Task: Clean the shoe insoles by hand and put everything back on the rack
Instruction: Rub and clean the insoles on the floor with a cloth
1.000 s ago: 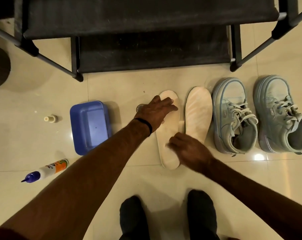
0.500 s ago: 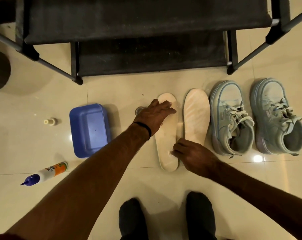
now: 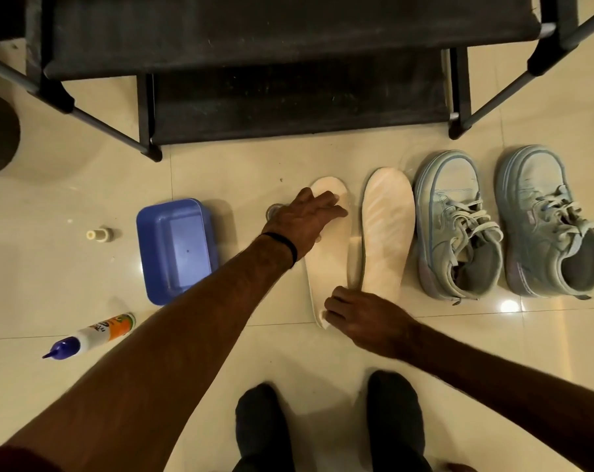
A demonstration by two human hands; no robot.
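Floor (image 3: 84,185) glossy cream tile, glare spot at 4 o'clock. Rack (image 3: 288,97) matt black cloth shelves, dusty, on metal tubes. Tub (image 3: 176,247) smooth blue plastic at 9. Insoles (image 3: 387,229) matt off-white. Shoes (image 3: 459,226) matt pale-blue fabric-like uppers.

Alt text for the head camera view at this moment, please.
A person's left hand presses the toe end of a white insole on a tiled floor while the right hand works at its heel. A second insole and two pale blue shoes lie alongside, below a black rack.
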